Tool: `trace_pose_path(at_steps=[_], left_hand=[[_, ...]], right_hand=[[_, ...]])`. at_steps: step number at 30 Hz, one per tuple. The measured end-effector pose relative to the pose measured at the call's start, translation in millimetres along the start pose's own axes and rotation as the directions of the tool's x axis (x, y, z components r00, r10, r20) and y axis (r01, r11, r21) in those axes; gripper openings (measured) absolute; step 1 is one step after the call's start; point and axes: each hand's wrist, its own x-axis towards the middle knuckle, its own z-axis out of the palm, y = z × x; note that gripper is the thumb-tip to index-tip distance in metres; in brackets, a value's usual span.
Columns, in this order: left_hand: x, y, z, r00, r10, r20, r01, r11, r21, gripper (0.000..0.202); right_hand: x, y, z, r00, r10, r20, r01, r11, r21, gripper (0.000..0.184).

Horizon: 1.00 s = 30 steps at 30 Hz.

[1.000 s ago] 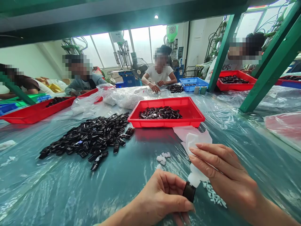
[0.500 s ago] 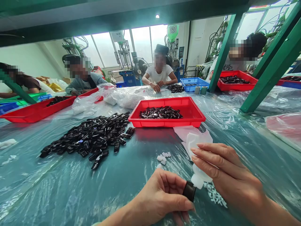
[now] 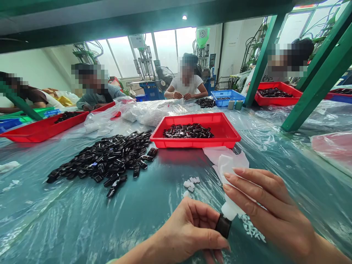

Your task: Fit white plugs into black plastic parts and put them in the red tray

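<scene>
While the right hand (image 3: 268,209) pinches a soft white plastic tube (image 3: 229,208) in closed fingers, the left hand (image 3: 189,234) grips its black cap (image 3: 223,226), now slightly lower and further right than before, above teal plastic sheeting (image 3: 82,220). Far back, a green machine hopper (image 3: 202,36) reads 5.

L hand (image 3: 189,231) curled low; R hand (image 3: 269,209) prob. pinching.
</scene>
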Motion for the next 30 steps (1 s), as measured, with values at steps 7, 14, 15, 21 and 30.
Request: trace_pose_path(at_steps=[7,14,15,21,30], left_hand=[[-0.7,-1.6,0.1,1.0,-0.01,0.022,0.01,1.0,-0.001,0.018],[-0.8,-2.1,0.9,0.999,-0.017,0.031,0.017,1.0,-0.002,0.019],[-0.7,-1.8,1.2,0.999,-0.018,0.031,0.018,1.0,0.001,0.02],[-0.4,-0.4,2.0,0.999,-0.023,0.029,0.023,1.0,0.015,0.021],[-2.4,-0.4,1.0,1.0,-0.016,0.017,0.016,1.0,0.008,0.019]], right_hand=[[1.5,-0.5,-1.1,1.0,-0.001,-0.014,0.002,1.0,0.028,0.028],[-1.5,-1.7,2.3,0.999,0.035,-0.04,-0.033,0.999,0.033,0.031],[-1.9,-1.6,2.7,0.998,0.043,-0.041,-0.042,0.999,0.027,0.031],[-3.2,-0.5,0.9,0.999,0.016,-0.037,-0.016,1.0,0.009,0.033],[2.9,-1.5,-0.2,0.997,0.068,-0.043,-0.067,0.998,0.015,0.031]])
